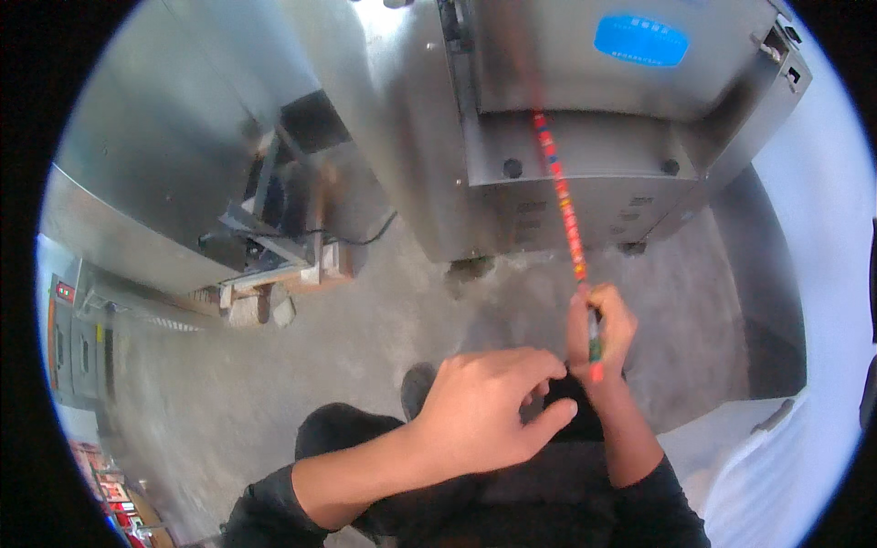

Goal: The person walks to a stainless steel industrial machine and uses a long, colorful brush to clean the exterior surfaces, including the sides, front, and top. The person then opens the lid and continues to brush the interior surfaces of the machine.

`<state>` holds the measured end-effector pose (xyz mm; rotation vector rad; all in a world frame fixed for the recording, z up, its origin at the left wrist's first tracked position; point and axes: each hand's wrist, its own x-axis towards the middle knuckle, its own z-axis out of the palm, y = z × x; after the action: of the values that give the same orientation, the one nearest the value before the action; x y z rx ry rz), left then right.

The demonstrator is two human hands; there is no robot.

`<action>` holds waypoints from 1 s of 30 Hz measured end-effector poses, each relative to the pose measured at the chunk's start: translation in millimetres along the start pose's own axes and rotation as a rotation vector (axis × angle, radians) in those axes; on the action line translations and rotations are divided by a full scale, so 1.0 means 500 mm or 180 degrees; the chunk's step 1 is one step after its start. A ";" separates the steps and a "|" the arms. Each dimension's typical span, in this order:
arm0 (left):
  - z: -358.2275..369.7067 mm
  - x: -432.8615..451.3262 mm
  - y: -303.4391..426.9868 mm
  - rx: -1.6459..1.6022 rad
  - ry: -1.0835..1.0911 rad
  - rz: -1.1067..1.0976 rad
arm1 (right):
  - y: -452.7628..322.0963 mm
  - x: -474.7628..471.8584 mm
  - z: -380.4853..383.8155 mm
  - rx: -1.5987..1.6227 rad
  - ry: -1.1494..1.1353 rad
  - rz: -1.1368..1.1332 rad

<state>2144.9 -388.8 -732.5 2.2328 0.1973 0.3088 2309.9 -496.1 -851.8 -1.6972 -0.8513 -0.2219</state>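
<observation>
My right hand (603, 332) is closed around the lower end of a long, thin red stick (567, 219) with multicoloured markings. The stick points up and away from me, and its far end blurs in front of a stainless steel machine (582, 147). Its short butt end shows below my fist, near the wrist. My left hand (493, 404) is held just left of the right wrist, fingers curled and thumb apart, with nothing visible in it. Its fingertips come close to the right hand; whether they touch cannot be told.
The machine bears a blue label (640, 41) and two black knobs. Left of it stands a large steel cabinet (157, 151) with a metal frame on blocks (248, 309) and a black cable. Concrete floor (342, 349) lies between. A white surface (815, 274) curves along the right.
</observation>
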 end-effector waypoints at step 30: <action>0.014 0.030 -0.001 -0.0192 -0.0248 -0.0054 | -0.012 -0.079 -0.006 -0.0318 0.0134 -0.0124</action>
<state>2161.4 -390.3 -734.7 2.1780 0.1632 0.2154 2278.8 -514.8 -868.3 -1.7637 -0.8546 -0.3303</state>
